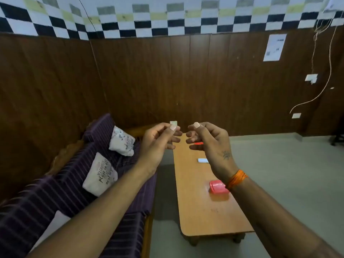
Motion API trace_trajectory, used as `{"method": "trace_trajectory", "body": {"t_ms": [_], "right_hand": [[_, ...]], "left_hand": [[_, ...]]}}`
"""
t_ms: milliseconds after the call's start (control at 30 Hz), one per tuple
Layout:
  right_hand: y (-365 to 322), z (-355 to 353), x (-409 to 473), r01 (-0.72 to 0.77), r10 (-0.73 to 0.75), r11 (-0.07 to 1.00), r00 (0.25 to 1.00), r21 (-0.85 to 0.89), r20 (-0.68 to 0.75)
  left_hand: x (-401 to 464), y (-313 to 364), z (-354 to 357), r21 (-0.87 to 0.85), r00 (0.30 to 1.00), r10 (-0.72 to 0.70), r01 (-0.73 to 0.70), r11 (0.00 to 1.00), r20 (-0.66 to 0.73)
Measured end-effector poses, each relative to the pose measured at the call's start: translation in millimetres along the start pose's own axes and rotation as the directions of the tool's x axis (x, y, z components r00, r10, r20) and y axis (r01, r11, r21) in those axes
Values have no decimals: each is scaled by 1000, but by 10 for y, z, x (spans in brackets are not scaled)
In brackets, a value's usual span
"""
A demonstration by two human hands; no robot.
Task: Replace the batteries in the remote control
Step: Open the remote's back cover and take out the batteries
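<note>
- remote control, likely the small white piece [202, 160], lies on the wooden table [204, 211]
- left hand [158, 140] pinches a tiny white object [173, 123]
- right hand [208, 140] is curled, holding nothing visible
- red case [218, 186] sits near the right wrist

Your hands are raised over the far end of the desk [201, 207], with open air beneath them. On the desk, three obstacles: a red case [218, 186] near the right edge, a small white item [202, 160] beyond it, a red item [198, 143] farther on. The near half is bare. A sofa [70, 183] blocks the left side; open floor [290, 183] lies right.
</note>
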State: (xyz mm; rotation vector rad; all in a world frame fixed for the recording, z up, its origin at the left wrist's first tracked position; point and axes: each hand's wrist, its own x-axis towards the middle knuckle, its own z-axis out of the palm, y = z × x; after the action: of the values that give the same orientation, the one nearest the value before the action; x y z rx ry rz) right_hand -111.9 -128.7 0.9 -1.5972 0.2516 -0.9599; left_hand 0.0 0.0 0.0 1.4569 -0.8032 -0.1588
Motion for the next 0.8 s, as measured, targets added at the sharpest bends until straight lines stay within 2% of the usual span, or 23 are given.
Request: {"method": "trace_trajectory", "body": {"t_ms": [133,467,800], "right_hand": [[411,-41,362,-44,44,997,999,-61,-1],[1281,-320,1790,-98,99,994,995,-49,19],[2014,-411,2611,-165,165,985,986,-54,-11]], "left_hand": [[442,-310,150,8,999,-39,39,999,-15],[1749,-1037,621,-27,990,-134,133,991,-46],[2634,-1689,984,-29,982,-187,186,982,-26]]}}
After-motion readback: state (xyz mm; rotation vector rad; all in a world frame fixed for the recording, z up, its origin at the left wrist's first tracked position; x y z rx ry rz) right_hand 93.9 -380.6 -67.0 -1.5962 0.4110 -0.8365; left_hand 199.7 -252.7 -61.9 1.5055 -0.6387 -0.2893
